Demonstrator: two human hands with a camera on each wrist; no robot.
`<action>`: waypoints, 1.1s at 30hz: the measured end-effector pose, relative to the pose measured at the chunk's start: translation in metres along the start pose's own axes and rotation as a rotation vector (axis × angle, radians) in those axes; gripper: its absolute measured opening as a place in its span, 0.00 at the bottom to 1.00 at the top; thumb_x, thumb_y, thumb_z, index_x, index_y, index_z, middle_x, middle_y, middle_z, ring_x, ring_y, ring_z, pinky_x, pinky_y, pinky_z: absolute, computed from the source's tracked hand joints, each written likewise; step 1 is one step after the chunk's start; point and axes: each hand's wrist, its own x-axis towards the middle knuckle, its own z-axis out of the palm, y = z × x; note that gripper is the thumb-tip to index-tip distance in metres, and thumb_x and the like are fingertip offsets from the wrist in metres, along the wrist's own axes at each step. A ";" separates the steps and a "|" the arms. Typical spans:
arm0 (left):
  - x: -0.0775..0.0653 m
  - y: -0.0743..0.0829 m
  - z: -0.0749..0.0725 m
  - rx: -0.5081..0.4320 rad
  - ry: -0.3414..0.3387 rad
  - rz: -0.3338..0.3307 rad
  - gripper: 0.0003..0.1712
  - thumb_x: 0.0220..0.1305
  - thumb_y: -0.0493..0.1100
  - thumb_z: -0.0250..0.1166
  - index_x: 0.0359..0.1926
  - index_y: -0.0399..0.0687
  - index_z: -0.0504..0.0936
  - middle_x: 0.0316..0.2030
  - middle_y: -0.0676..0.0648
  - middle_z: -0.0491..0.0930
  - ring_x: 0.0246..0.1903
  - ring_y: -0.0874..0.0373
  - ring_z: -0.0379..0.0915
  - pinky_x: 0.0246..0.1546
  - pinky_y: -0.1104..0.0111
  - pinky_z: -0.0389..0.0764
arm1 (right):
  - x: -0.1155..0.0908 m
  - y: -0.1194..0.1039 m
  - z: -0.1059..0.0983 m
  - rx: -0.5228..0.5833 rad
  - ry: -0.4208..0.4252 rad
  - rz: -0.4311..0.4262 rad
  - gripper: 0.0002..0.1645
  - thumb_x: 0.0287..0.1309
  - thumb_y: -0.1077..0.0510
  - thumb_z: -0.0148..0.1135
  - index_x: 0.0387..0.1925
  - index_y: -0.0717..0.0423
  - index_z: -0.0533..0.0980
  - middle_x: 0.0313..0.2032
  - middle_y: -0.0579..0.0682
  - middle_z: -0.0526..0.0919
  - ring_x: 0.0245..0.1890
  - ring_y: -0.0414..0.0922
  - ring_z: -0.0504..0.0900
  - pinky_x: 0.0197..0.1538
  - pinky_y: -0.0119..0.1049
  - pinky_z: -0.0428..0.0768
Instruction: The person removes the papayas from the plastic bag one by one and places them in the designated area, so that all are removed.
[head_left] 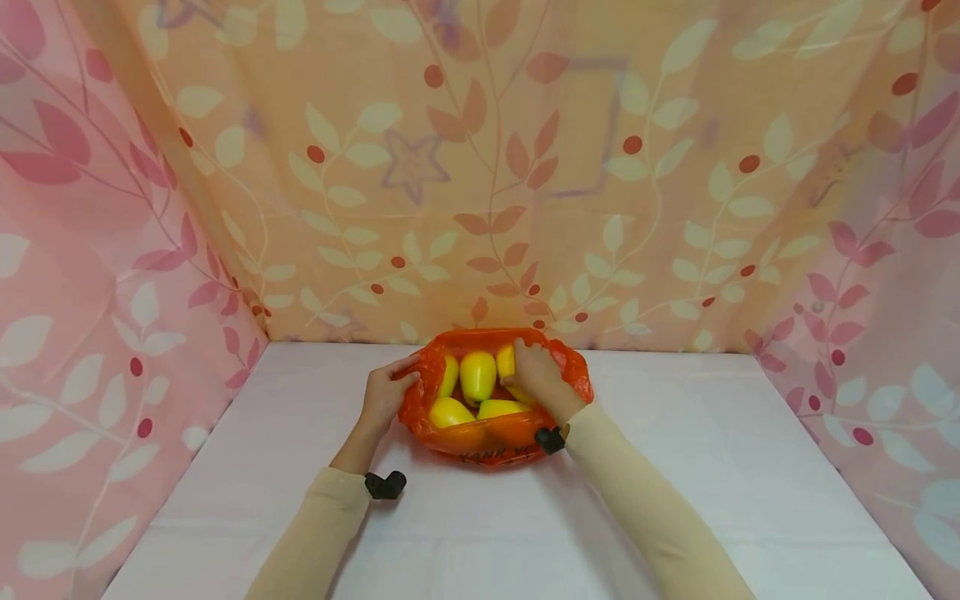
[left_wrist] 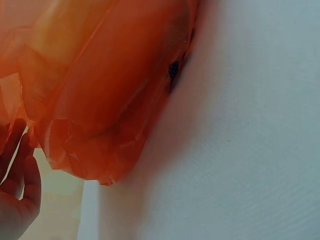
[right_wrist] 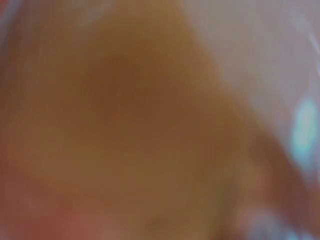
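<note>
An orange-red plastic bag [head_left: 480,437] sits on the white table with its mouth spread wide. Several smooth yellow mangoes [head_left: 477,377] lie inside it. At the bag's left rim, my left hand [head_left: 384,393] pinches the plastic between thumb and fingers; in the left wrist view, fingers of this hand [left_wrist: 22,185] meet the crumpled bag edge [left_wrist: 85,150]. My right hand [head_left: 538,377] reaches into the right side of the bag and grips a mango [head_left: 506,362], partly hidden behind the fingers. The right wrist view is too blurred to make out details.
A white-covered table [head_left: 480,533] spreads around the bag. Behind it hangs an orange leaf-patterned cloth [head_left: 480,167], with pink patterned cloths at the left [head_left: 97,333] and right [head_left: 885,333]. Black wrist mounts [head_left: 386,485] sit at both cuffs.
</note>
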 end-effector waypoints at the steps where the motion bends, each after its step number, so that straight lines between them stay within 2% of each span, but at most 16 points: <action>1: 0.000 0.000 0.000 0.001 0.002 -0.002 0.21 0.66 0.34 0.61 0.60 0.41 0.78 0.61 0.39 0.76 0.64 0.47 0.69 0.65 0.57 0.71 | 0.000 0.000 0.000 0.010 -0.004 0.011 0.43 0.55 0.46 0.70 0.63 0.62 0.62 0.50 0.64 0.78 0.53 0.61 0.76 0.61 0.56 0.76; 6: 0.000 -0.002 -0.001 -0.004 0.008 -0.012 0.21 0.66 0.34 0.61 0.60 0.42 0.79 0.61 0.39 0.76 0.64 0.47 0.69 0.66 0.57 0.71 | 0.000 -0.002 0.002 0.034 -0.019 0.070 0.47 0.53 0.44 0.71 0.65 0.62 0.59 0.52 0.66 0.77 0.53 0.62 0.77 0.60 0.57 0.77; 12: -0.001 -0.003 0.000 -0.001 0.006 -0.017 0.21 0.66 0.34 0.61 0.60 0.42 0.78 0.61 0.39 0.76 0.64 0.46 0.68 0.66 0.57 0.71 | 0.000 -0.003 0.004 0.049 -0.011 0.090 0.47 0.54 0.46 0.70 0.66 0.61 0.58 0.52 0.66 0.76 0.52 0.62 0.77 0.58 0.58 0.78; 21: 0.001 -0.003 0.001 -0.022 0.010 -0.018 0.21 0.66 0.35 0.61 0.60 0.42 0.79 0.61 0.41 0.76 0.64 0.49 0.69 0.66 0.57 0.71 | -0.003 0.003 0.006 0.098 0.038 0.066 0.43 0.53 0.48 0.69 0.62 0.62 0.59 0.44 0.64 0.76 0.43 0.60 0.77 0.53 0.57 0.80; 29: 0.000 -0.003 0.000 -0.026 0.010 -0.042 0.21 0.67 0.35 0.61 0.60 0.43 0.79 0.62 0.41 0.76 0.64 0.49 0.69 0.66 0.57 0.72 | -0.009 0.002 -0.003 0.114 0.027 0.047 0.43 0.52 0.49 0.68 0.63 0.61 0.58 0.45 0.63 0.76 0.45 0.60 0.75 0.54 0.56 0.80; 33: 0.000 -0.002 0.000 -0.023 0.018 -0.039 0.21 0.66 0.35 0.61 0.60 0.43 0.79 0.61 0.40 0.76 0.63 0.48 0.70 0.65 0.57 0.72 | -0.010 0.000 -0.009 0.109 0.033 0.036 0.47 0.53 0.48 0.69 0.67 0.61 0.57 0.50 0.64 0.77 0.50 0.61 0.74 0.57 0.55 0.78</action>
